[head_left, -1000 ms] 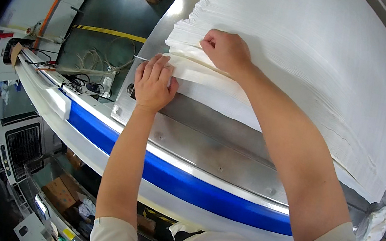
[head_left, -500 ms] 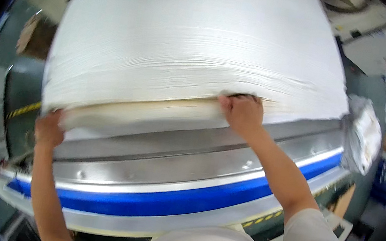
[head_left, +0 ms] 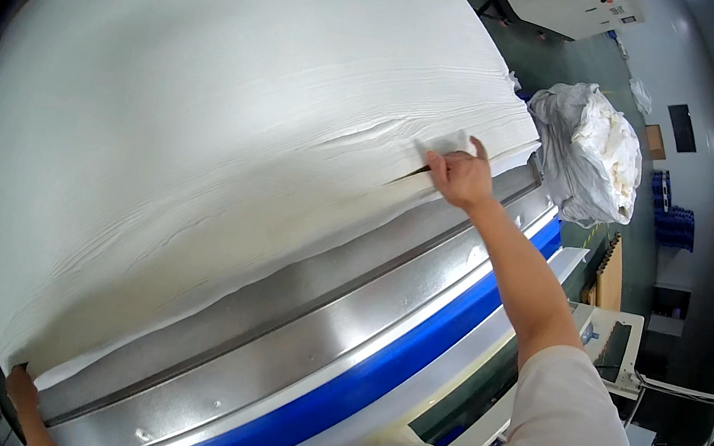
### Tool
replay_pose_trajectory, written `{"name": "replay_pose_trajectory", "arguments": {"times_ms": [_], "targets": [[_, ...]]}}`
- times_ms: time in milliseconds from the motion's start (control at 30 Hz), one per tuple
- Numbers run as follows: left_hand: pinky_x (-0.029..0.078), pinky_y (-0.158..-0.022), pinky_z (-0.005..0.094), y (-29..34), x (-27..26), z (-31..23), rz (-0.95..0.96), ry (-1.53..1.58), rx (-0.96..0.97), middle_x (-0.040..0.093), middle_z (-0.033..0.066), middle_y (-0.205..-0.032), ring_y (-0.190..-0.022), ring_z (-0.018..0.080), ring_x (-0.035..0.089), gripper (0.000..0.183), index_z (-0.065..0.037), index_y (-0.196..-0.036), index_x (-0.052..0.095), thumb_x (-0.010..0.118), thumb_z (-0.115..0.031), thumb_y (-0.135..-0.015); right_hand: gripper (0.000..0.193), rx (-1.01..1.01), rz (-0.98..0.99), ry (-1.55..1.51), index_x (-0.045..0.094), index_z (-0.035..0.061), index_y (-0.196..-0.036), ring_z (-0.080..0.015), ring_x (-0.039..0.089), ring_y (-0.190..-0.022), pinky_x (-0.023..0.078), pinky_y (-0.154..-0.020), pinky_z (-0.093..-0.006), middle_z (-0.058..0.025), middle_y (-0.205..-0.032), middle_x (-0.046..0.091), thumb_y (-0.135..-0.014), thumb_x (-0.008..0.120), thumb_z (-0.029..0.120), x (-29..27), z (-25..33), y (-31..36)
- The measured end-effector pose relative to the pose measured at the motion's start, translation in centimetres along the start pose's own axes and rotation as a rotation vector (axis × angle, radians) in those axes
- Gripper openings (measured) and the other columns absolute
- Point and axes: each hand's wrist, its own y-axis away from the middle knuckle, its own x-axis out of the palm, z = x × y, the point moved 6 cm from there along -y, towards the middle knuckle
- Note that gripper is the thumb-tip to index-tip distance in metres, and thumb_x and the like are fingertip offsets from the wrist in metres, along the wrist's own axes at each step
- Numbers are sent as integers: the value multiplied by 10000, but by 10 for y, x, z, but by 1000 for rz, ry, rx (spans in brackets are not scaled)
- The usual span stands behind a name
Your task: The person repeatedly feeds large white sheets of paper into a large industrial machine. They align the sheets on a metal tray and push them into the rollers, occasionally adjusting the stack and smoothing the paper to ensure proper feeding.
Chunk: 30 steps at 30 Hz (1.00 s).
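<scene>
A broad stack of thin white fabric layers lies before me, wrinkled along its near side. My right hand is closed on the stack's near edge toward the right, one finger raised and the others curled at a dark gap between layers. At the near left corner of the stack, my left hand reaches under the fabric; its fingers are hidden beneath the layers. The front edge of the stack bulges between my two hands and slants from lower left to upper right.
A metal ledge with a blue strip runs along the stack's front. Beyond its right end stands a large bag of white material. A white frame is at the right, and a white cabinet is at the back.
My view has turned to the right, so the stack and ledge now slant. The right hand has shifted rightward along the edge, and the gap between layers is narrower. The left hand remains at the left corner.
</scene>
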Motion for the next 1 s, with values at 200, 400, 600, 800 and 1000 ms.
{"name": "replay_pose_trajectory", "arguments": {"times_ms": [200,400,600,800,1000], "targets": [[468,-854,460,-15,46,45,46,-109,159,614,234,-1054,-975,391,586,273,24,-1112,571,427,-103,-917,376,31,579,500,535,155,-1214,-226,616,-1042,318,-1058,-489,-73,-1103,661,-1001,268,313,50,-164,11],[454,-836,466,24,45,83,-99,-51,125,614,224,-998,-961,399,570,252,45,-1044,583,425,-31,-864,312,164,831,240,589,148,-1164,-264,594,-1078,453,-926,-390,-84,-1188,617,-875,473,139,50,-193,-27],[419,-926,420,1,29,22,131,-126,-88,641,145,-1079,-1030,319,580,289,-61,-1119,625,457,-47,-885,329,282,819,560,579,182,-1178,-256,606,-1072,396,-979,-428,-96,-1119,648,-898,415,131,53,-234,21],[262,-1112,442,66,-73,-38,36,-198,25,616,69,-1170,-1135,255,536,329,-139,-1174,593,389,-73,-925,365,190,739,487,632,219,-1165,-247,594,-1074,335,-1052,-427,-78,-1113,656,-852,475,118,-16,-227,12],[322,-1054,466,103,-90,64,-98,-232,109,643,114,-1088,-1053,321,567,336,-149,-1147,612,486,-64,-847,273,145,562,219,645,68,-1057,-351,620,-940,474,-840,-418,-162,-995,665,-807,538,47,-94,-273,23]]}}
